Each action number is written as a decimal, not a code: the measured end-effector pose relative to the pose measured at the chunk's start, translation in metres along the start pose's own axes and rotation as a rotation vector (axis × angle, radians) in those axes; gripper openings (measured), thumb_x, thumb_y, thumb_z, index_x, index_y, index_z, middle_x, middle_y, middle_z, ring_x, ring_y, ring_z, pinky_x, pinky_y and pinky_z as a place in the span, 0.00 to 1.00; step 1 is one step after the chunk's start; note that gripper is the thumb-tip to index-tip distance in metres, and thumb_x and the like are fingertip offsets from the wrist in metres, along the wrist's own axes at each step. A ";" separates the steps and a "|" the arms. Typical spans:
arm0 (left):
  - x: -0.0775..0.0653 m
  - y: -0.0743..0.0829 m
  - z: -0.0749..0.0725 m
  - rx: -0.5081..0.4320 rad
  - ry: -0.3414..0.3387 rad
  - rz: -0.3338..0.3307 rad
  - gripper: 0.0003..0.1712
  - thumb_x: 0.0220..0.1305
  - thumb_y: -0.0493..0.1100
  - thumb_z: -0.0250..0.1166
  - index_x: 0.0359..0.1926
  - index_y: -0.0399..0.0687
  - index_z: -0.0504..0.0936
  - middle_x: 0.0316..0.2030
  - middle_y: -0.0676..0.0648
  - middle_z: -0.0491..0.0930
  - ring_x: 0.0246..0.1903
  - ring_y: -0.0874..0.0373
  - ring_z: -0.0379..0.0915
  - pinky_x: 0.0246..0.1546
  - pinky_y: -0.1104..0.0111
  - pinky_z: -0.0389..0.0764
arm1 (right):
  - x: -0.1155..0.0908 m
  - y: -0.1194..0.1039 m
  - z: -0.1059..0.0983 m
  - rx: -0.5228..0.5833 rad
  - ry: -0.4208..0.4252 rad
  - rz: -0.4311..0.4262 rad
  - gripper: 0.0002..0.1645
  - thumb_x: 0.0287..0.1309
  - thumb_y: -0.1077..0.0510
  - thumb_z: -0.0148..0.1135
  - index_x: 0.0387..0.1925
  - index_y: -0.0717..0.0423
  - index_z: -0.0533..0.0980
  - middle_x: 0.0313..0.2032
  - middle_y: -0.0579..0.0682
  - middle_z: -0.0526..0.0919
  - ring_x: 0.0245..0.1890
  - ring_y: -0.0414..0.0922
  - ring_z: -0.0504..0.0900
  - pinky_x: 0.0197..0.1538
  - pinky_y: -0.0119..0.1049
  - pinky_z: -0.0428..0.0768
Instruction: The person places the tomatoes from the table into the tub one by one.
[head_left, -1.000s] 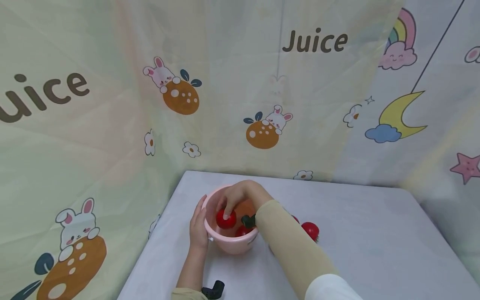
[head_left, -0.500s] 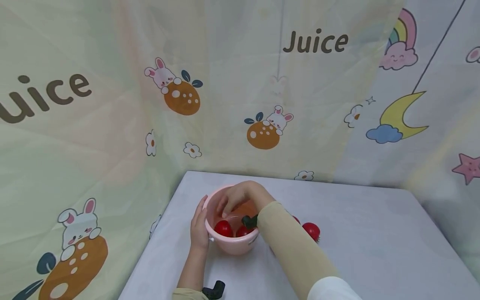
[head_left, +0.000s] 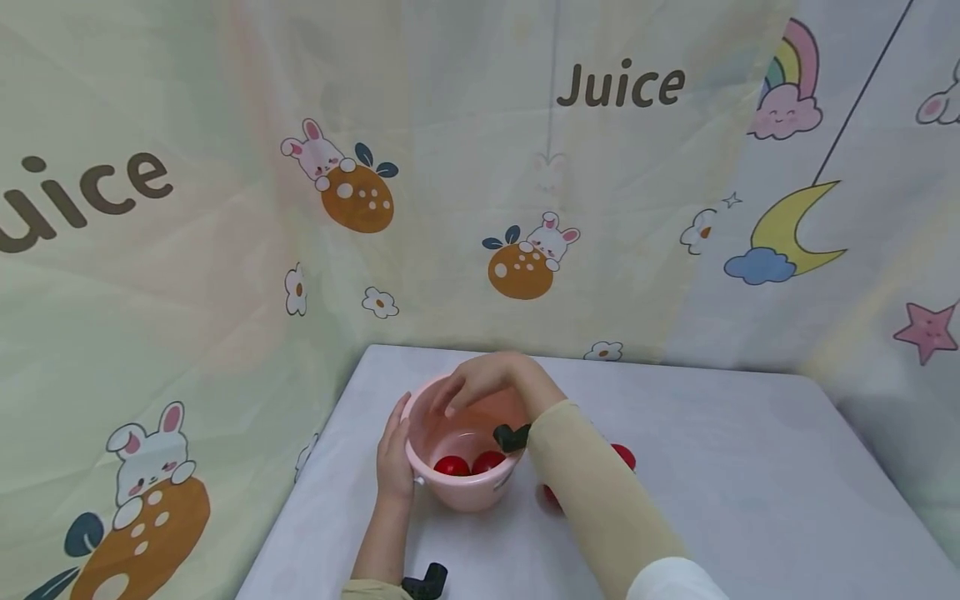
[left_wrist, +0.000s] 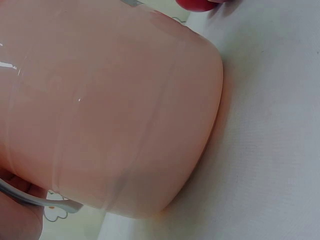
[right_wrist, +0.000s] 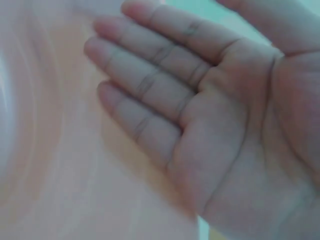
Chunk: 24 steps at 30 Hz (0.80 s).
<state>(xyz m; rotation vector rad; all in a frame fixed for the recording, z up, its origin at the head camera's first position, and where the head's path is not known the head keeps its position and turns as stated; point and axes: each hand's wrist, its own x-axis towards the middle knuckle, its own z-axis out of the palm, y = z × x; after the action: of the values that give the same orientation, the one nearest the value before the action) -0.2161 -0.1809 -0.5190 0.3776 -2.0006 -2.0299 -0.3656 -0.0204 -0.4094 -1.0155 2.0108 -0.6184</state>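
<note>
A pink bucket (head_left: 468,497) stands on the white table, with two red tomatoes (head_left: 452,466) lying inside at its bottom. My left hand (head_left: 393,467) rests along the bucket's left outer wall, its fingers lying fairly straight near the rim. In the left wrist view, part of that hand (left_wrist: 19,217) shows beside the bucket's grey handle (left_wrist: 37,199). My right hand (head_left: 483,385) is over the bucket's mouth, fingers pointing into it. Straight fingers and a bare palm (right_wrist: 220,125) show in the right wrist view, with nothing held.
More tomatoes lie on the table right of the bucket: one (head_left: 624,455) beyond my right sleeve (head_left: 600,500), another (head_left: 551,497) partly hidden by it. A black wrist mount (head_left: 512,437) sits near the bucket's right rim. Printed curtains (head_left: 450,167) hang behind the table (head_left: 750,475).
My right hand has let go of a tomato, which now lies low in the bucket beside the other. That hand has risen slightly and shifted right. The left hand stays on the bucket.
</note>
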 end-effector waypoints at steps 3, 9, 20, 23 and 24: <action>0.001 0.000 0.000 -0.012 -0.007 -0.001 0.24 0.71 0.61 0.54 0.66 0.87 0.65 0.67 0.70 0.67 0.69 0.62 0.61 0.62 0.50 0.75 | -0.013 0.004 -0.006 -0.006 0.034 -0.066 0.26 0.59 0.40 0.65 0.59 0.35 0.79 0.56 0.35 0.82 0.63 0.39 0.72 0.59 0.46 0.80; 0.001 -0.001 0.000 -0.019 -0.014 0.011 0.24 0.72 0.60 0.54 0.66 0.87 0.65 0.66 0.70 0.67 0.69 0.62 0.61 0.63 0.50 0.75 | -0.046 0.019 -0.012 0.118 0.150 -0.173 0.25 0.63 0.47 0.62 0.62 0.40 0.77 0.58 0.39 0.81 0.61 0.38 0.76 0.62 0.47 0.78; 0.002 -0.005 -0.002 -0.017 -0.016 0.062 0.23 0.74 0.60 0.48 0.67 0.82 0.66 0.68 0.66 0.67 0.71 0.60 0.60 0.64 0.49 0.74 | -0.127 0.076 0.005 0.236 0.382 -0.261 0.26 0.66 0.49 0.59 0.65 0.43 0.73 0.64 0.48 0.77 0.67 0.49 0.73 0.65 0.50 0.75; 0.002 -0.004 -0.001 -0.025 -0.025 0.056 0.23 0.74 0.61 0.49 0.67 0.83 0.66 0.67 0.68 0.67 0.70 0.62 0.61 0.63 0.50 0.74 | -0.151 0.096 0.016 0.271 0.461 -0.223 0.26 0.66 0.49 0.59 0.65 0.41 0.73 0.65 0.47 0.76 0.68 0.51 0.71 0.65 0.50 0.75; 0.002 -0.003 -0.001 -0.024 -0.024 0.056 0.23 0.73 0.61 0.49 0.67 0.83 0.66 0.67 0.68 0.67 0.70 0.62 0.61 0.63 0.50 0.74 | -0.159 0.103 0.019 0.273 0.490 -0.206 0.26 0.66 0.48 0.59 0.65 0.40 0.73 0.65 0.47 0.75 0.68 0.52 0.71 0.65 0.50 0.75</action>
<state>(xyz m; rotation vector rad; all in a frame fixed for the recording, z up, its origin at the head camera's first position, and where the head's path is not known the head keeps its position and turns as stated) -0.2179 -0.1828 -0.5218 0.2909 -1.9764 -2.0318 -0.3362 0.1671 -0.4245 -0.9741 2.1602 -1.3204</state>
